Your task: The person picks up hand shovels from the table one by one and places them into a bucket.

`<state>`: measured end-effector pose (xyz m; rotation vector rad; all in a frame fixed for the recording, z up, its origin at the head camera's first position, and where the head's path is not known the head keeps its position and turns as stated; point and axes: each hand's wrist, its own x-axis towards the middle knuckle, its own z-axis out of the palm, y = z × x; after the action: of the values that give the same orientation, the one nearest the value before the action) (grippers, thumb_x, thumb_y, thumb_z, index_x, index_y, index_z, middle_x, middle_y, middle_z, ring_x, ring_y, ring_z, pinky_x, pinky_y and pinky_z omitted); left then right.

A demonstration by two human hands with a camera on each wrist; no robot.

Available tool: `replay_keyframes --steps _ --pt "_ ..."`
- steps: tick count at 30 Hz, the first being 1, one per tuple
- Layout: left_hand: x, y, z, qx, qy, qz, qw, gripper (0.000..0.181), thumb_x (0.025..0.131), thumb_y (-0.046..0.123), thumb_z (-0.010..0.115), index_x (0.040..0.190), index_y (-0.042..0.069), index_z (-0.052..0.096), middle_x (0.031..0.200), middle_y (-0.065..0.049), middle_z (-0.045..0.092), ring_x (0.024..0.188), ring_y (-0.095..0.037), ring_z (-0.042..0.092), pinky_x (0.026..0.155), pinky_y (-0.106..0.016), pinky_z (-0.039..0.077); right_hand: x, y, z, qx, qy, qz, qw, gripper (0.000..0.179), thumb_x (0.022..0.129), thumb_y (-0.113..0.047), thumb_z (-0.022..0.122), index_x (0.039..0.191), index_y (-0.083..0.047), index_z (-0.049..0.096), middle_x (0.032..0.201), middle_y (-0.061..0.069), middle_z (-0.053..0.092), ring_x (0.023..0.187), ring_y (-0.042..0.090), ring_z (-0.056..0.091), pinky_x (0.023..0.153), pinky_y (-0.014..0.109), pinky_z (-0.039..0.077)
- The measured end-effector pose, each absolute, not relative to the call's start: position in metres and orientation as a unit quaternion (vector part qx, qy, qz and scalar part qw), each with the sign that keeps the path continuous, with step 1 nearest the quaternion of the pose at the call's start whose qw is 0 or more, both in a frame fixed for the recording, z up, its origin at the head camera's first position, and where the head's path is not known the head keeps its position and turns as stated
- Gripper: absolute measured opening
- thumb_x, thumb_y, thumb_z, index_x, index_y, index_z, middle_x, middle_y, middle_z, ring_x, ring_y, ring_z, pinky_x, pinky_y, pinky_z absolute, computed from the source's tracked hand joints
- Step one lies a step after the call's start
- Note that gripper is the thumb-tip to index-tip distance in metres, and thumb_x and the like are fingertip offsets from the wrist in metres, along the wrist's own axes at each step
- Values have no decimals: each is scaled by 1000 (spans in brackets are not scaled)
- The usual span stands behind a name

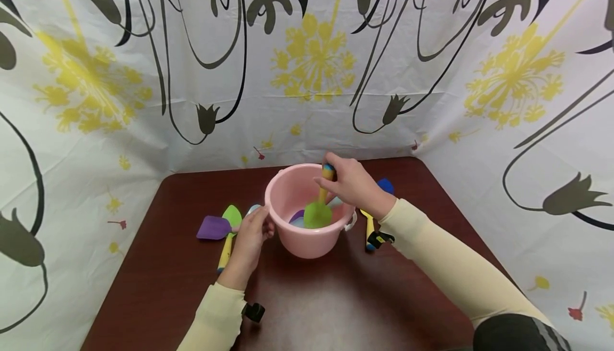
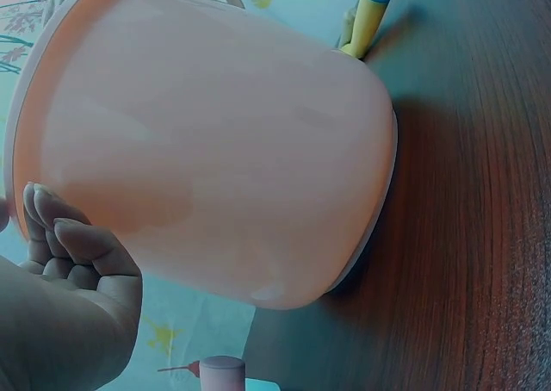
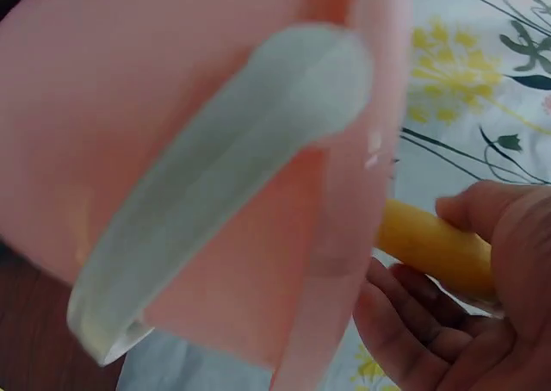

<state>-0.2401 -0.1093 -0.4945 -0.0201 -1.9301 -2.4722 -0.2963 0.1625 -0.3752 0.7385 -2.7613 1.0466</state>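
A pink bucket stands upright on the table, its white handle hanging down the right side. My left hand grips the bucket's rim at the left, fingers curled against the outer wall in the left wrist view. Over the bucket's mouth, my right hand holds a green toy shovel by its yellow handle, with the blade down inside the bucket. Purple and light blue pieces lie in the bucket, partly hidden by the blade.
Left of the bucket lie a purple toy spatula and a green-bladed tool, with a yellow handle beside them. A yellow-handled tool and a blue piece lie at the right. Patterned curtain surrounds the dark table.
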Motion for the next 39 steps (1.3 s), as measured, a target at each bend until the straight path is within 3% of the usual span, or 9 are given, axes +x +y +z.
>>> replay_keyframes --steps 6,13,22,26,39 --pt "-239 -109 -495 -5 -620 -785 2 37 117 34 56 88 12 63 78 -3 56 74 -16 53 71 -28 48 -296 159 -381 234 -940 246 43 33 102 -35 83 96 -14 58 68 1 42 59 18 53 57 33 44" --pt "-240 -109 -496 -6 -620 -785 1 36 116 34 58 89 12 63 79 -4 56 74 -17 53 72 -29 48 -293 154 -384 242 -955 171 15 30 101 -35 84 90 -18 61 69 0 56 63 17 58 58 32 49" --pt "-240 -108 -495 -10 -618 -786 1 36 117 33 57 89 11 64 79 -4 56 74 -17 54 72 -29 48 -298 159 -389 274 -956 58 82 30 99 -32 86 90 -15 64 86 2 59 81 20 58 73 35 54" --pt "-240 -108 -495 -12 -622 -783 2 36 117 34 57 89 11 64 79 -3 56 74 -17 54 72 -29 49 -301 164 -391 278 -952 60 109 29 98 -33 87 97 -11 68 92 4 63 88 23 58 80 38 56" --pt "-240 -108 -496 -5 -615 -788 3 34 117 33 56 92 12 64 79 -3 57 75 -17 54 72 -28 48 -304 221 -383 204 -951 206 107 23 106 -33 77 101 -14 66 90 3 64 74 21 58 66 40 51"
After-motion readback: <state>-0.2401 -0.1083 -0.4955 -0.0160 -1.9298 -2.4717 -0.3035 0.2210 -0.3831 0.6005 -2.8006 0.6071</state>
